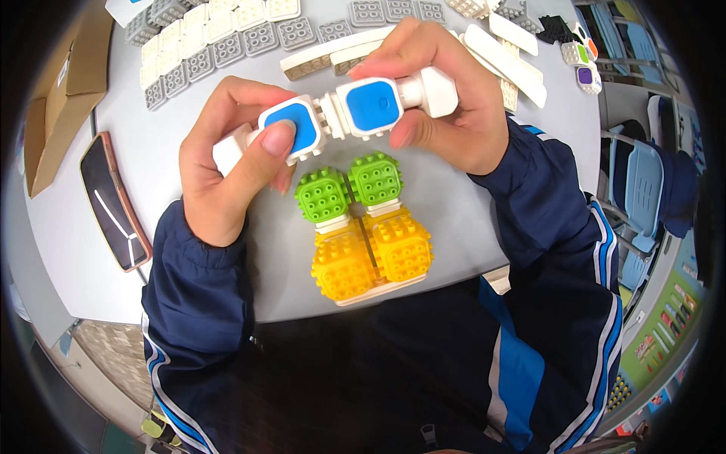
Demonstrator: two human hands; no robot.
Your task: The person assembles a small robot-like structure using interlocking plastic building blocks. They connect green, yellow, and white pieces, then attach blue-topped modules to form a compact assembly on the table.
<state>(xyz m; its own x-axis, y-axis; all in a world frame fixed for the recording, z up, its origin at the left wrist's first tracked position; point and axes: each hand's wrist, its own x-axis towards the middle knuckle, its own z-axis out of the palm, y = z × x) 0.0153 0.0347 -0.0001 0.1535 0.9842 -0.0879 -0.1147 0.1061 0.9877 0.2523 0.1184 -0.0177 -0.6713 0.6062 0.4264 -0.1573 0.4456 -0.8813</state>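
Observation:
Above the near part of the table I hold two white building blocks with blue faces, side by side and slightly tilted. My left hand [215,163] is closed on the left blue-faced block [305,130], its thumb pressed on the blue face. My right hand [473,102] grips the right blue-faced block [373,104] near its white end piece [440,92]. Between the two blocks sits a toothed white connector [331,115]; whether it is fully joined I cannot tell. Just below stands a studded assembly with green blocks [324,195] and yellow blocks [403,246] on white pieces.
Rows of white and grey blocks [227,49] line the table's far side. Long white beams [505,64] lie beyond my right hand. A phone [115,203] and an open cardboard box [72,94] are at left. Small coloured-face blocks [584,76] sit at far right, near blue chairs [639,185].

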